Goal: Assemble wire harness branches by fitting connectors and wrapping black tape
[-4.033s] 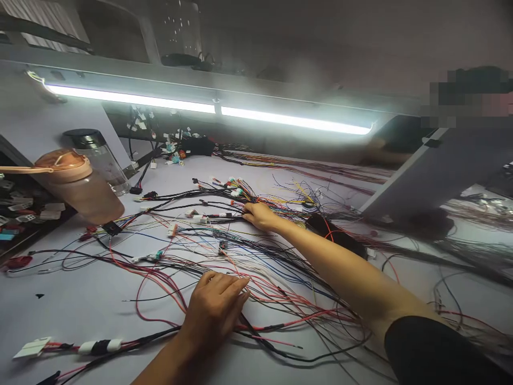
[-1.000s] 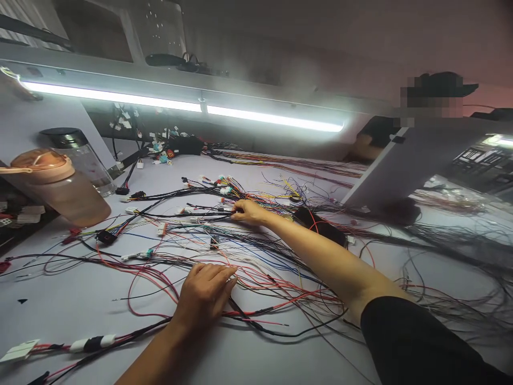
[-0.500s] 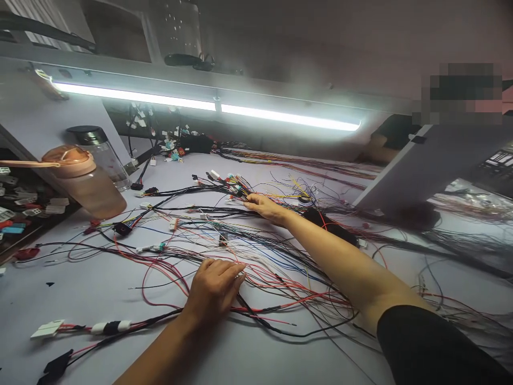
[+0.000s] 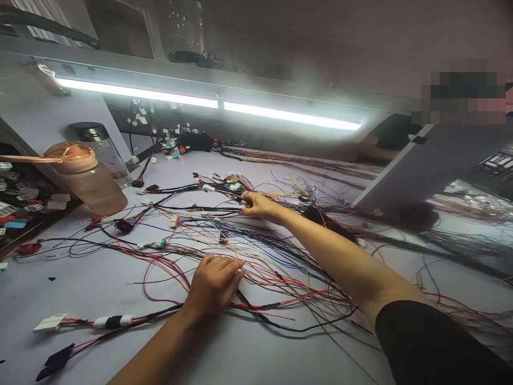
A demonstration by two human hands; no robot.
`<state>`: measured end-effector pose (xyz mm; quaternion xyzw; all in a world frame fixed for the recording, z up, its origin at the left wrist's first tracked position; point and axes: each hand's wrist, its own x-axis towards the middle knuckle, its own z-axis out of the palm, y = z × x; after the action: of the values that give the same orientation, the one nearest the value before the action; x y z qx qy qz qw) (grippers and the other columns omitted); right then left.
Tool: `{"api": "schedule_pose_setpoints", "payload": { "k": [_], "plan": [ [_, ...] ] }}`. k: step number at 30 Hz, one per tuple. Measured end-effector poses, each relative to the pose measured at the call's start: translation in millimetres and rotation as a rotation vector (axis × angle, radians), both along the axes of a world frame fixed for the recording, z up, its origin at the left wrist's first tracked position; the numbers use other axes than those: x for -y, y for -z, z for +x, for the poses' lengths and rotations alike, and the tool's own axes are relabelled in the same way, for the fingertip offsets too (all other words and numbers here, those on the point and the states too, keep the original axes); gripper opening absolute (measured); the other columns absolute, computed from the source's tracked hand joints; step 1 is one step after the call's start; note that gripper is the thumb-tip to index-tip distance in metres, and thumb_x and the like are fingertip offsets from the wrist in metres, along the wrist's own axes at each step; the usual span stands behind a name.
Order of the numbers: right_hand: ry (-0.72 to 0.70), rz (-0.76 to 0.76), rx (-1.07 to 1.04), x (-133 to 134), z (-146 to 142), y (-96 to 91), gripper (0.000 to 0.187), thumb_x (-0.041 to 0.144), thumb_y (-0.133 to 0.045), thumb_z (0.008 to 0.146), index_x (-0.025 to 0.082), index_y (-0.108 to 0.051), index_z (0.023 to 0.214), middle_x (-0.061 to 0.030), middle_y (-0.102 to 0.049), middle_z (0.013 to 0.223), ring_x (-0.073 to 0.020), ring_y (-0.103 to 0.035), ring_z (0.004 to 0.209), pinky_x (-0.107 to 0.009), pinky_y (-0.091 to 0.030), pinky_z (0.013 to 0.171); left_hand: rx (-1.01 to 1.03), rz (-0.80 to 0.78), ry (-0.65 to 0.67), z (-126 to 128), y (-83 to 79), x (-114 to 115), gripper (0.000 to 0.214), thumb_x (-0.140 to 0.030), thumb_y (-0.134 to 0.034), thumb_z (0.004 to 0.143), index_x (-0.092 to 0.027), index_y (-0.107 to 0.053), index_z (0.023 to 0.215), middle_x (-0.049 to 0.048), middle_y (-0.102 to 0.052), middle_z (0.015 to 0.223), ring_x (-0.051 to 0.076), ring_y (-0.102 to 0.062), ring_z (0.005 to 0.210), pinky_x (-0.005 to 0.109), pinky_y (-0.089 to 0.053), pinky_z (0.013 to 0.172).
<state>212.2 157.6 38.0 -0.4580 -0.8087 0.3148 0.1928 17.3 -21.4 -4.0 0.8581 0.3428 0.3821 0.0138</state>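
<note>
My right hand (image 4: 259, 206) reaches over the middle of the table, its fingers curled around dark wires near a cluster of small connectors (image 4: 235, 186) at the end of a wire bundle. Black-sleeved wires (image 4: 182, 188) run left from this cluster. Closer to me, my left hand (image 4: 214, 280) rests low over red and black wires (image 4: 264, 307), fingers bent and pressed toward the thumb. What lies between those fingertips is hidden. To its left, a white connector (image 4: 50, 323) and a black connector (image 4: 56, 361) end a cable that passes by my left wrist.
A peach-lidded bottle (image 4: 90, 182) and a black-lidded clear bottle (image 4: 114, 160) stand at left, beside a bin of connectors (image 4: 24, 203). A lit tube lamp (image 4: 288, 116) spans the back. A grey panel (image 4: 417, 166) rises at right, a person behind it.
My right hand has shifted slightly and its fingers have bent lower onto the wires. A white connector in the cluster has moved down and left. My left hand stays almost in place.
</note>
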Motion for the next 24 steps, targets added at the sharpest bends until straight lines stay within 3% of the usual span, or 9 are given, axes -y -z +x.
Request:
{"api": "schedule_pose_setpoints", "payload": {
  "k": [4, 9, 15, 20, 24],
  "plan": [
    [0.084, 0.079, 0.186, 1.1, -14.8, -2.4, 0.043, 0.024, -0.077, 0.058, 0.025, -0.067, 0.1, 0.0008, -0.063, 0.08, -0.0204, -0.057, 0.083, -0.029, -0.039, 0.077, -0.025, 0.011, 0.003, -0.1, -1.8, -0.6, 0.017, -0.021, -0.057, 0.09, -0.02, -0.062, 0.107, 0.002, -0.071, 0.088, 0.015, -0.065, 0.08, 0.032, -0.041, 0.073],
    [0.202, 0.124, 0.273, 3.0, -24.0, 2.4, 0.017, 0.034, -0.072, 0.071, 0.026, -0.073, 0.086, -0.0026, -0.067, 0.078, -0.0254, -0.061, 0.09, -0.032, -0.04, 0.08, 0.005, -0.006, -0.009, 0.6, -2.2, 0.7, 0.015, -0.021, -0.057, 0.091, -0.02, -0.063, 0.104, 0.0015, -0.072, 0.089, 0.015, -0.065, 0.081, 0.032, -0.041, 0.074],
    [0.317, 0.129, 0.173, -3.8, -17.7, 7.2, 0.023, 0.047, -0.07, 0.074, 0.026, -0.072, 0.083, -0.0035, -0.061, 0.07, -0.0221, -0.057, 0.075, -0.029, -0.036, 0.067, 0.007, -0.02, -0.009, 0.8, -2.5, 1.2, 0.016, -0.019, -0.056, 0.09, -0.02, -0.063, 0.104, 0.0019, -0.071, 0.088, 0.016, -0.065, 0.081, 0.032, -0.04, 0.075],
    [0.359, 0.078, 0.053, -12.6, -13.5, 7.2, 0.03, 0.049, -0.073, 0.068, 0.021, -0.063, 0.066, 0.0012, -0.048, 0.056, -0.016, -0.047, 0.063, -0.025, -0.03, 0.061, 0.008, -0.002, -0.004, 1.6, -5.4, 0.6, 0.015, -0.019, -0.056, 0.09, -0.02, -0.063, 0.103, 0.0013, -0.071, 0.085, 0.015, -0.065, 0.078, 0.031, -0.04, 0.072],
    [0.367, 0.041, -0.052, -17.5, -11.0, 8.6, 0.032, 0.047, -0.073, 0.067, 0.02, -0.057, 0.063, 0.0029, -0.043, 0.056, -0.0141, -0.044, 0.064, -0.024, -0.029, 0.061, 0.012, -0.007, -0.003, 1.6, -4.5, 0.7, 0.015, -0.018, -0.055, 0.09, -0.02, -0.063, 0.103, 0.0012, -0.071, 0.086, 0.015, -0.065, 0.079, 0.031, -0.04, 0.073]
  ]
}}
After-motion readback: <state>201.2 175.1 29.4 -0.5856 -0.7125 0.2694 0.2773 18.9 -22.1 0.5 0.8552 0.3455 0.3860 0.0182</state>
